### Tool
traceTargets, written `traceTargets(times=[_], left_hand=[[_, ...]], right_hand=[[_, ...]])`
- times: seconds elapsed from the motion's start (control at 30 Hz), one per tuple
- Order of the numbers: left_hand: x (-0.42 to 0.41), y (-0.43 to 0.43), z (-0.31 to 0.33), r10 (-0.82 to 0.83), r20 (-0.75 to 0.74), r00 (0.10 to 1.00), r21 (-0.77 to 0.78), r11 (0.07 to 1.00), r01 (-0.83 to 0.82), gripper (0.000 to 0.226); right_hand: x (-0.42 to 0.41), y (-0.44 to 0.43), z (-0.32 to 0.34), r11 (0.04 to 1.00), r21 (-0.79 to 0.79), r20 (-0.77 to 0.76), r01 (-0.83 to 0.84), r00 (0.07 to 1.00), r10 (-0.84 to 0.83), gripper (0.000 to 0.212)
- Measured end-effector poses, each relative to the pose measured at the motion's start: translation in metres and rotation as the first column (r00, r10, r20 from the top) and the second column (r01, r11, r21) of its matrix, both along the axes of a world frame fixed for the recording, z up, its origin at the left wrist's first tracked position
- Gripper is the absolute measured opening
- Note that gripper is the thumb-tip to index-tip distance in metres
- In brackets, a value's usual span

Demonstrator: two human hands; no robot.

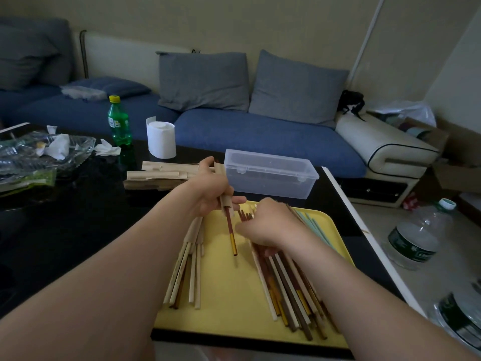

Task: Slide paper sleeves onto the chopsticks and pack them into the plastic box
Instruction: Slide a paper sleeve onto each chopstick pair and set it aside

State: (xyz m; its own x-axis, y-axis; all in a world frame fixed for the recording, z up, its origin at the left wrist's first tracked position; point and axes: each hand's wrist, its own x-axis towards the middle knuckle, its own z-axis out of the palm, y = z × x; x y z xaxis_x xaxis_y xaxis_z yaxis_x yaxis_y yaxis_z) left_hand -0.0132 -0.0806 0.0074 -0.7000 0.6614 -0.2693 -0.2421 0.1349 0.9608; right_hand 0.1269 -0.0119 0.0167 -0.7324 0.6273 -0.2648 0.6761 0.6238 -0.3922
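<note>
Left hand [210, 188]: fingers curled round a paper sleeve [225, 198], steadying it; one chopstick [231, 231] sticks out below.
Right hand [265, 222]: fingers bent onto loose chopsticks [286, 287]; grip hidden, probably seeking its mate.
Beyond fingertips: plastic box [270, 175], awaiting finished pairs.
Beneath: tray [221, 295].

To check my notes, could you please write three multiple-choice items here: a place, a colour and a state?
1. Where does the plastic box stand? A on the table beyond the tray; B on the tray; C under the table.
2. What colour is the tray? A blue; B yellow; C white.
3. What does the left hand hold? A a paper sleeve with a chopstick partly inside; B an empty sleeve; C nothing.
Answers: A, it stands on the black table behind the tray; B, its bare surface is yellow; A, the chopstick juts from the gripped sleeve.
</note>
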Motion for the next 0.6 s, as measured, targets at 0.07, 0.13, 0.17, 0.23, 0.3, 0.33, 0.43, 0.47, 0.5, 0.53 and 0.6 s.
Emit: traceTargets(times=[0.07,0.13,0.17,0.23,0.3,0.33,0.43,0.47,0.5,0.53,0.6], left_hand=[[-0.001,-0.001,0.000,-0.004,0.010,1.000,0.019,1.000,0.003,0.103],[0.000,-0.002,0.000,-0.011,0.015,1.000,0.025,1.000,0.010,0.100],[0.001,-0.002,0.000,-0.006,0.016,1.000,0.027,1.000,0.006,0.098],[0.001,0.000,-0.001,0.020,0.022,1.000,0.027,0.999,-0.021,0.094],[0.001,0.002,-0.002,0.061,0.027,0.998,0.018,0.998,-0.061,0.093],[0.000,0.003,-0.002,0.087,0.027,0.996,0.011,0.996,-0.087,0.092],[-0.003,0.003,-0.005,0.153,0.023,0.988,0.007,0.988,-0.153,0.090],[-0.003,0.003,-0.005,0.163,0.026,0.986,0.016,0.986,-0.164,0.089],[-0.004,0.002,-0.005,0.168,0.028,0.985,0.025,0.985,-0.169,0.091],[-0.004,0.002,-0.005,0.170,0.027,0.985,0.030,0.985,-0.171,0.092],[-0.004,0.001,-0.005,0.174,0.019,0.984,0.030,0.984,-0.175,0.090]], right_hand=[[0.001,0.004,0.005,1.000,-0.007,-0.035,0.023,0.999,-0.023,0.024],[0.004,0.003,0.010,0.997,-0.071,-0.022,0.029,0.999,-0.031,0.026],[0.006,0.001,0.012,0.994,-0.101,-0.014,0.031,0.999,-0.032,0.026],[0.011,-0.003,0.019,0.992,-0.121,-0.009,0.031,0.999,-0.033,0.023],[0.014,-0.006,0.023,0.993,-0.118,-0.010,0.030,0.999,-0.032,0.023],[0.015,-0.007,0.023,0.992,-0.123,-0.005,0.027,1.000,-0.028,0.024],[0.016,-0.010,0.024,0.990,-0.140,0.049,-0.023,0.998,0.030,0.022],[0.017,-0.010,0.025,0.989,-0.140,0.077,-0.047,0.995,0.058,0.022],[0.018,-0.010,0.025,0.988,-0.141,0.108,-0.067,0.991,0.082,0.022],[0.019,-0.010,0.025,0.986,-0.146,0.138,-0.081,0.985,0.102,0.023],[0.019,-0.008,0.024,0.981,-0.165,0.184,-0.100,0.974,0.130,0.023]])
